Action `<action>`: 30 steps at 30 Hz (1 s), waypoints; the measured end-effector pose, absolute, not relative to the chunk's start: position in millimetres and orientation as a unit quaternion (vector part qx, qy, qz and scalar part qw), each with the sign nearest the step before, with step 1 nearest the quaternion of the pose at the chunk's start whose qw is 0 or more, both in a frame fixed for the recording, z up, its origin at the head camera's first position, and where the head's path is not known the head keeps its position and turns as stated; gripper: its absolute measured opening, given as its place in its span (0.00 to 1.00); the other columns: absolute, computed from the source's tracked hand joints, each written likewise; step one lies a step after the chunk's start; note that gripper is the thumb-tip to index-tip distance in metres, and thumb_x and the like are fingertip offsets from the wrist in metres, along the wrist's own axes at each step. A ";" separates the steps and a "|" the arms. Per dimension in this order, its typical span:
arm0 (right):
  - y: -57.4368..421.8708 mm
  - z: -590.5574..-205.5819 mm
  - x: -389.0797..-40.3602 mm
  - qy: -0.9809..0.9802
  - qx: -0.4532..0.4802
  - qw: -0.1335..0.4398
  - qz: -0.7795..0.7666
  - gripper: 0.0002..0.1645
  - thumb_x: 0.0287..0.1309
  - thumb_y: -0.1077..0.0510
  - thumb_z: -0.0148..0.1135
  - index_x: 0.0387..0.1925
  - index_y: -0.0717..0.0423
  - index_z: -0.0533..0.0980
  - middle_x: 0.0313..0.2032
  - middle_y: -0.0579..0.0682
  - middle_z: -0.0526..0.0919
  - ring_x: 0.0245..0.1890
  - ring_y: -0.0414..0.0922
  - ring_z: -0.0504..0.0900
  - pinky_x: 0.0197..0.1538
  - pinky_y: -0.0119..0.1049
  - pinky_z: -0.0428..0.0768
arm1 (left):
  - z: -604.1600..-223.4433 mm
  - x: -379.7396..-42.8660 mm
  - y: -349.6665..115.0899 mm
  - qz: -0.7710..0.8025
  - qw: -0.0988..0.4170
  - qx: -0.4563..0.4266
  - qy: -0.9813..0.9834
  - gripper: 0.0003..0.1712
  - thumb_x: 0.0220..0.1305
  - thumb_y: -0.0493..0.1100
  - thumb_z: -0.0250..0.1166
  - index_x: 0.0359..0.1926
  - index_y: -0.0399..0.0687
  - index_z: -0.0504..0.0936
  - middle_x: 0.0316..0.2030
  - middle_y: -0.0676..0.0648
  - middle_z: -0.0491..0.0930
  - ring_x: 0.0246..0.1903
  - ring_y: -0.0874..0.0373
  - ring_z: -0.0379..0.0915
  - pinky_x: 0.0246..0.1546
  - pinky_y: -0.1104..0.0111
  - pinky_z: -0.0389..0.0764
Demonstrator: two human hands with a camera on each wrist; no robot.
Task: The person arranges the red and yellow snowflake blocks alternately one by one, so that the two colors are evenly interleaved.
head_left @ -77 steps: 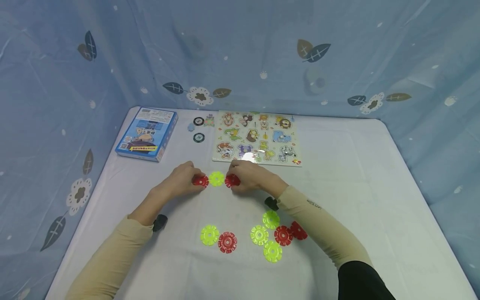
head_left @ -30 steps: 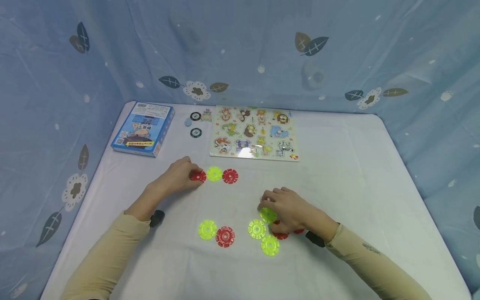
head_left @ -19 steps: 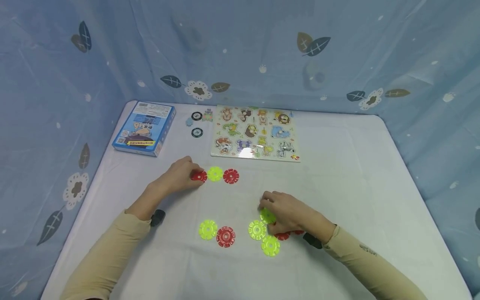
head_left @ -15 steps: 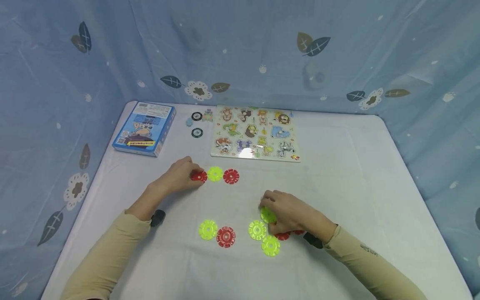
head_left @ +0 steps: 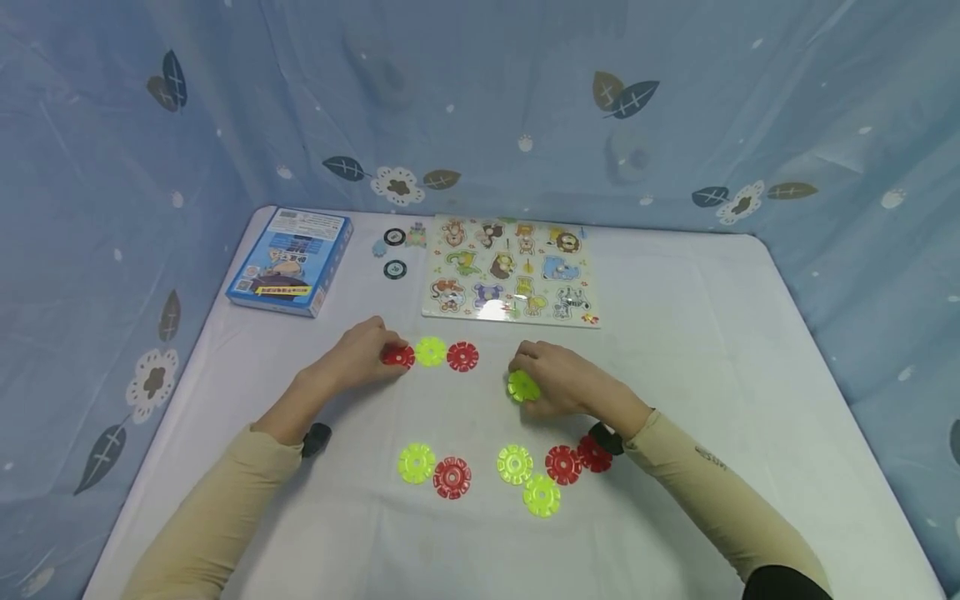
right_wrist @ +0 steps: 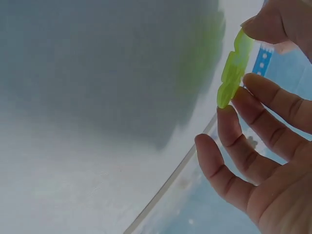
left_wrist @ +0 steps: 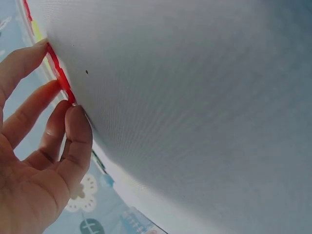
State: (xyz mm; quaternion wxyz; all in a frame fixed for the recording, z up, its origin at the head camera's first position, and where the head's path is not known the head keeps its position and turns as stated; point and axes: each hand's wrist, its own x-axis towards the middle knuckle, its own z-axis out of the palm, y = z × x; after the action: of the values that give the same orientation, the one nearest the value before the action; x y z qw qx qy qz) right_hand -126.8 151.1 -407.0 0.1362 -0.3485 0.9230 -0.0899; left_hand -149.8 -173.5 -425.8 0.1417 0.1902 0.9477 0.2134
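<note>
My left hand [head_left: 362, 357] pinches the edges of a red notched disc [head_left: 400, 356] at the left end of a short row on the table. Beside that disc lie a yellow-green disc [head_left: 431, 352] and another red disc [head_left: 462, 357], edge to edge. Off to the right, my right hand [head_left: 561, 379] grips a yellow-green notched disc [head_left: 522, 386] between thumb and fingers. The right wrist view shows this held disc [right_wrist: 234, 70] edge-on, raised off the white cloth. In the left wrist view the gripped red disc [left_wrist: 60, 75] lies flat under the fingertips.
Nearer the front lie a yellow-green disc [head_left: 416, 463] with a red one [head_left: 452, 477], and a group of yellow-green [head_left: 515, 464] and red discs [head_left: 563, 465]. Behind stand a blue box [head_left: 291, 262], round black-rimmed chips [head_left: 395, 269] and an animal puzzle board [head_left: 512, 271].
My right hand left the row's right red disc, went to the front right group, took a yellow-green disc and lifted it back toward the row. The left hand stayed on its red disc.
</note>
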 end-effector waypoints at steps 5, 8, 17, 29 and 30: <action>139.8 -410.4 -147.4 0.919 -0.362 0.128 -0.094 0.30 0.42 0.50 0.72 0.51 0.53 0.78 0.47 0.48 0.81 0.48 0.45 0.80 0.55 0.40 0.78 | -426.6 -149.4 -173.2 0.215 0.145 0.190 0.947 0.27 0.52 0.49 0.73 0.51 0.41 0.83 0.35 0.46 0.73 0.35 0.56 0.67 0.34 0.69 0.69; 133.0 -411.8 -157.6 0.919 -0.361 0.128 -0.093 0.31 0.42 0.50 0.72 0.51 0.53 0.78 0.48 0.48 0.81 0.48 0.45 0.80 0.55 0.39 0.78 | -427.4 -149.6 -172.9 0.217 0.146 0.189 0.947 0.26 0.52 0.49 0.73 0.51 0.41 0.84 0.36 0.46 0.74 0.35 0.56 0.67 0.34 0.69 0.70; 117.4 -413.4 -174.8 0.923 -0.346 0.151 -0.082 0.31 0.43 0.47 0.71 0.52 0.50 0.78 0.50 0.48 0.80 0.48 0.45 0.79 0.54 0.40 0.78 | -426.5 -149.4 -173.4 0.217 0.143 0.189 0.947 0.26 0.52 0.48 0.73 0.51 0.41 0.84 0.35 0.46 0.74 0.35 0.56 0.68 0.35 0.69 0.70; 117.8 -413.8 -175.7 0.917 -0.364 0.146 -0.075 0.30 0.47 0.45 0.70 0.53 0.51 0.78 0.50 0.49 0.81 0.47 0.45 0.80 0.53 0.40 0.78 | -426.7 -149.7 -173.8 0.219 0.138 0.193 0.946 0.26 0.52 0.47 0.73 0.51 0.39 0.84 0.35 0.45 0.74 0.35 0.56 0.67 0.34 0.69 0.70; 118.5 -413.0 -175.1 0.917 -0.363 0.147 -0.076 0.30 0.48 0.45 0.70 0.54 0.51 0.78 0.50 0.49 0.81 0.48 0.45 0.80 0.53 0.40 0.78 | -426.7 -149.6 -173.9 0.219 0.140 0.193 0.946 0.26 0.52 0.47 0.73 0.51 0.39 0.83 0.35 0.45 0.74 0.35 0.56 0.67 0.34 0.69 0.70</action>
State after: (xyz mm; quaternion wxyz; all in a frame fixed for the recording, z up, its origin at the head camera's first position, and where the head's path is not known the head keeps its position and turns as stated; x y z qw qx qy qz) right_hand -175.1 118.5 -413.0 0.1465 -0.3631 0.9170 -0.0756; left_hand -149.6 -173.9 -426.7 0.1397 0.1929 0.9462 0.2190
